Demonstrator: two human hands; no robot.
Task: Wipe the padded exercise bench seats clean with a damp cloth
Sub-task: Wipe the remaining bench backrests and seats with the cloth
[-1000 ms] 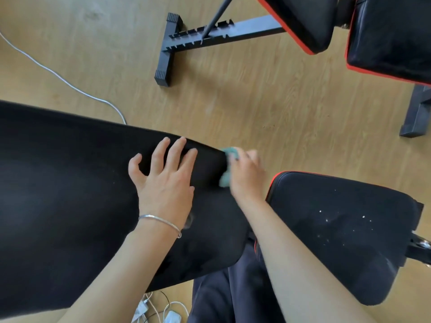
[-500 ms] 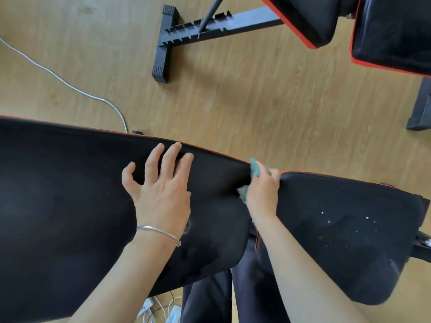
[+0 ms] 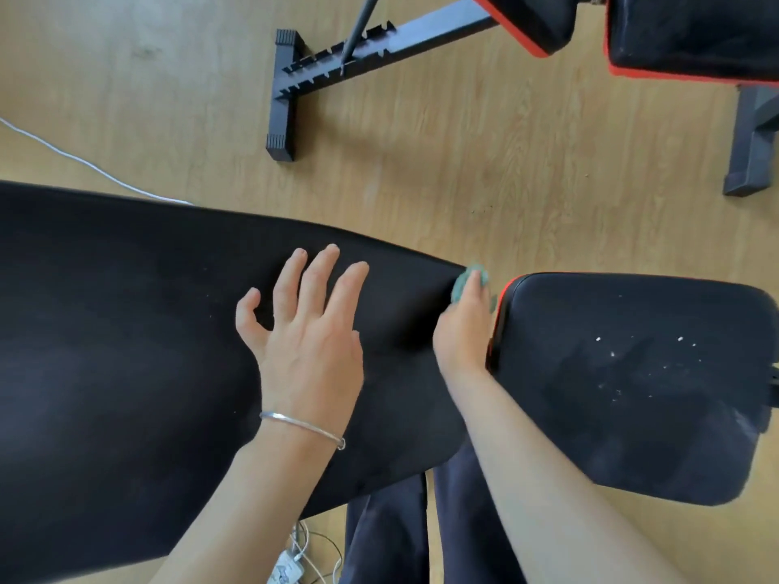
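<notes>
The fingers (image 3: 324, 267) of the left hand (image 3: 307, 343) are straight and spread, with the thumb held out to the side. They lie flat on the black long pad (image 3: 126, 351) near its narrower right end. A thin silver bracelet (image 3: 303, 425) circles that wrist.

The right hand (image 3: 463, 330) stands on edge in the gap between the long pad and the seat pad (image 3: 632, 436). Its fingers are mostly hidden behind the back of the hand, but they are curled round a bunched teal cloth (image 3: 463, 286). The cloth shows above the knuckles and touches the far corner of the long pad's end. The right wrist lies against the left edge of the seat pad, where red piping (image 3: 501, 297) runs. White specks (image 3: 611, 354) and dull smears are scattered over the black top of the seat pad.

Both pads stand over a wooden floor (image 3: 463, 170). A white cable (image 3: 84, 162) crosses the floor from the left and passes behind the long pad. Farther off is the black frame (image 3: 291, 90) of a second bench, with a thin rod resting in its notched rail. Two black pads with red trim (image 3: 695, 35) are cut off by the top right corner, and a dark foot (image 3: 754, 141) stands at the right edge.

At the bottom, dark trousers (image 3: 392, 537) show between the pads. A white charger (image 3: 288, 574) lies on the floor beside them with thin cables, its markings too blurred to read.
</notes>
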